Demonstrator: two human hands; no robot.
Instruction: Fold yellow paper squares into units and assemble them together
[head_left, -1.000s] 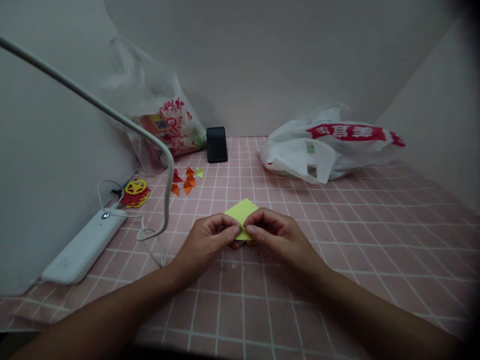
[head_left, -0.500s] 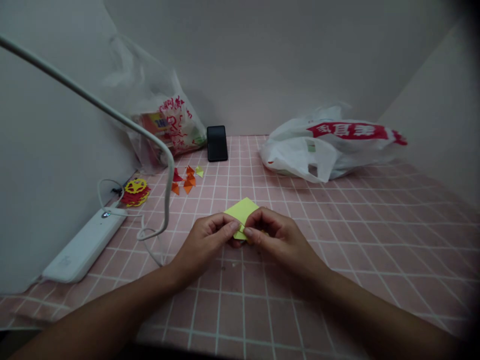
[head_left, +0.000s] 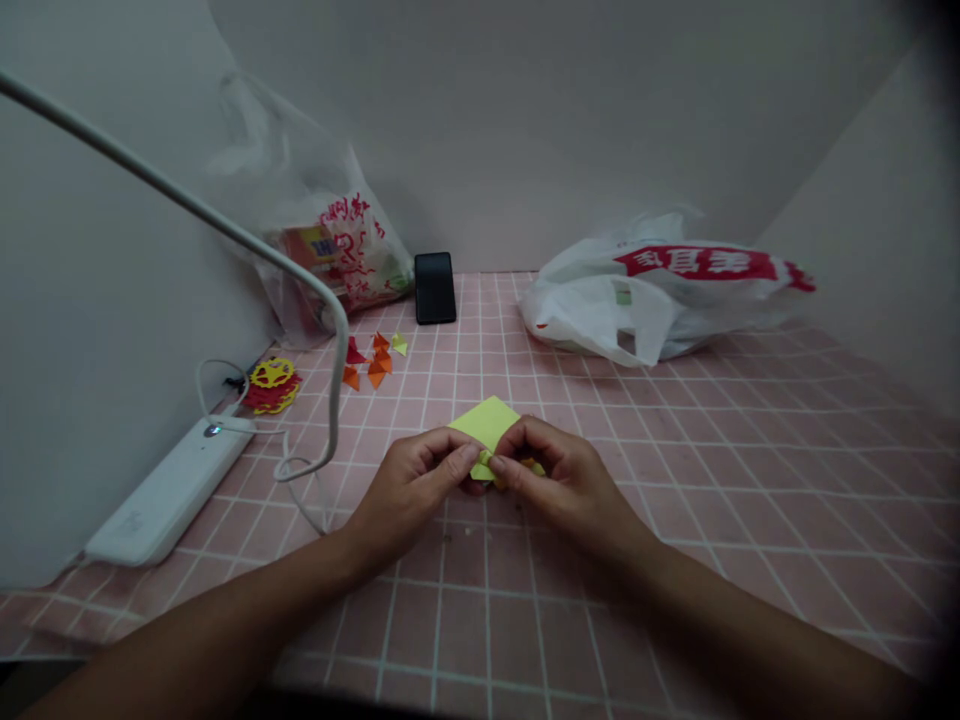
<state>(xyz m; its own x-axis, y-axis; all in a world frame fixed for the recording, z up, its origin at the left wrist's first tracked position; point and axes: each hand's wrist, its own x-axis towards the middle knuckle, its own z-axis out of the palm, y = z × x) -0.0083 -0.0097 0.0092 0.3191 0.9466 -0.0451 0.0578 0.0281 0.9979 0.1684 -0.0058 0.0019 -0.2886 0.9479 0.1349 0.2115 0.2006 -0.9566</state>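
Note:
Yellow paper (head_left: 486,422) lies between my hands, one corner pointing away from me. At its near end a small folded part is pinched between both thumbs and fingers. My left hand (head_left: 409,485) is closed on the left side of this fold. Gripping the fold from the right is my right hand (head_left: 566,475), its thumb tip close to the left one. A bit of orange-yellow (head_left: 535,467) peeks out under the right fingers; what it is I cannot make out. The fingers beneath the paper are mostly hidden.
Small folded orange paper pieces (head_left: 380,365) lie beyond my left hand, near a stack of red and yellow cut-outs (head_left: 272,385). A white power bank-like box (head_left: 172,490) with a cable stands left. Behind are a phone (head_left: 435,288) and two plastic bags (head_left: 360,250), (head_left: 592,300).
Both hands stay in nearly the same place. The pinched fold has shifted slightly between the thumbs, and a little more of the orange-yellow bit shows beneath my right hand.

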